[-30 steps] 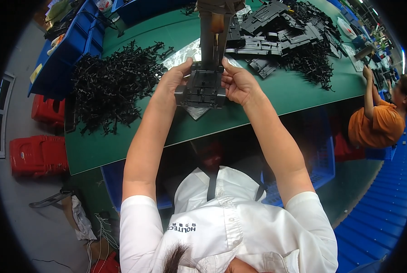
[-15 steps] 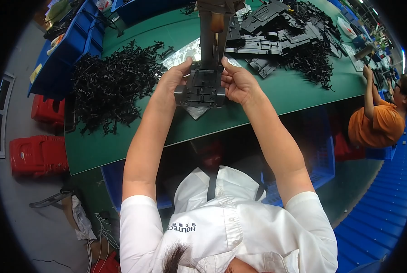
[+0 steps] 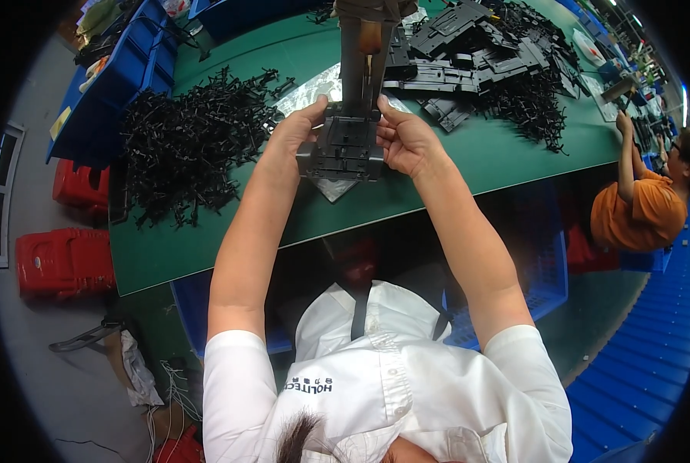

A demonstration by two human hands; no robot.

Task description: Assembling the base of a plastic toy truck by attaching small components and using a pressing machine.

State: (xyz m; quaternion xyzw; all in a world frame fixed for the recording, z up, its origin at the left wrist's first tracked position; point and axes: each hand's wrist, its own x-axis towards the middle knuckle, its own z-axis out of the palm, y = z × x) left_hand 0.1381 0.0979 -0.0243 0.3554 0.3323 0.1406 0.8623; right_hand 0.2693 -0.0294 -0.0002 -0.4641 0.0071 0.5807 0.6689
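Observation:
A black moulded plastic part (image 3: 343, 150) is held between my two hands at the middle of the green table. My left hand (image 3: 300, 133) grips its left edge, the thumb pointing up along the side. On the right edge, my right hand (image 3: 408, 140) holds it with thumb up and fingers curled behind. The upper end of the part lies under a dark upright bench tool (image 3: 360, 65), which hides that end. Beneath the part, a shiny silver sheet (image 3: 331, 190) shows on the tabletop.
Small black plastic pieces (image 3: 194, 147) are heaped at the left. Larger black plastic parts (image 3: 445, 73) pile up at the far right, beside more small pieces (image 3: 526, 112). A blue bin (image 3: 113, 92) stands at the left edge. A co-worker in orange (image 3: 642, 208) works farther right.

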